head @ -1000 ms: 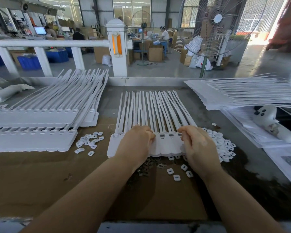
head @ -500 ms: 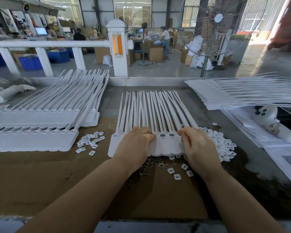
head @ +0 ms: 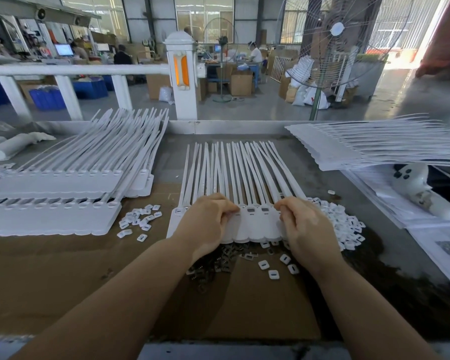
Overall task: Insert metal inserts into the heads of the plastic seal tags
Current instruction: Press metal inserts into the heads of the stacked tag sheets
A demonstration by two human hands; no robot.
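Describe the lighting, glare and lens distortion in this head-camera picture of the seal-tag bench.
Head view: daylight blows out the doorway at upper right; the white railing bows from wide-angle distortion; both hands and the seal tags are evenly lit and sharp.

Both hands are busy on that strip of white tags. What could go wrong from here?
Likely small mishaps. The left hand covers several heads of the seal tag strip, so a socket might get skipped unnoticed. The metal inserts lie loose under the wrists and could be swept across the cardboard. The right hand sits beside the pile of white caps, and a nudge might scatter them.
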